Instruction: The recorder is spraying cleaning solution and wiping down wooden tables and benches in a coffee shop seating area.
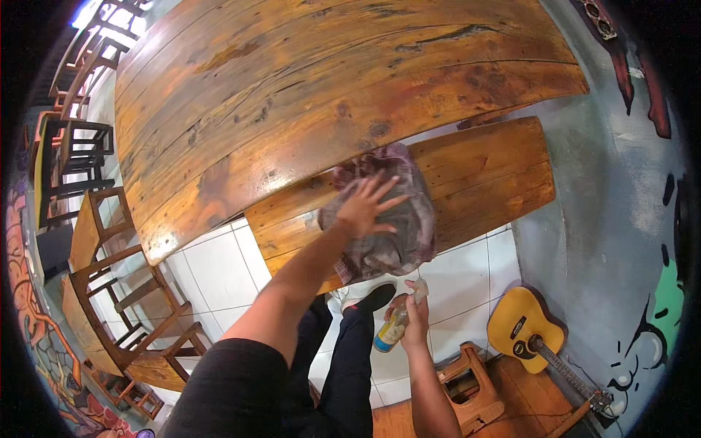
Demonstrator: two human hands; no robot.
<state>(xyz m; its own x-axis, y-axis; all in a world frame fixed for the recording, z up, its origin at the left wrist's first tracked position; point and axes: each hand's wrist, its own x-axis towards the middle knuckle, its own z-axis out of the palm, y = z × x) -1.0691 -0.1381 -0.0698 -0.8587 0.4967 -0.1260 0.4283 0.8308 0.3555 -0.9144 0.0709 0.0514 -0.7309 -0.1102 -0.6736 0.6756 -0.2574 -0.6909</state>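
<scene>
My left hand (368, 205) lies with spread fingers on a crumpled, checked purplish-grey cloth (402, 235). The cloth rests on a wooden bench (487, 169) and hangs slightly over its near edge. Closed around a spray bottle (391, 328) with a translucent head and a yellow and blue label, my right hand (409, 312) is below the bench, near my shoe. Beyond the bench, a large varnished wooden table (328, 98) partly covers its far edge.
An acoustic guitar (526, 328) leans at the lower right beside a wooden stool (471, 380). Wooden chairs (137, 295) crowd the left side. A painted wall (597, 219) borders the right end of the bench. White floor tiles (454, 290) show below the bench.
</scene>
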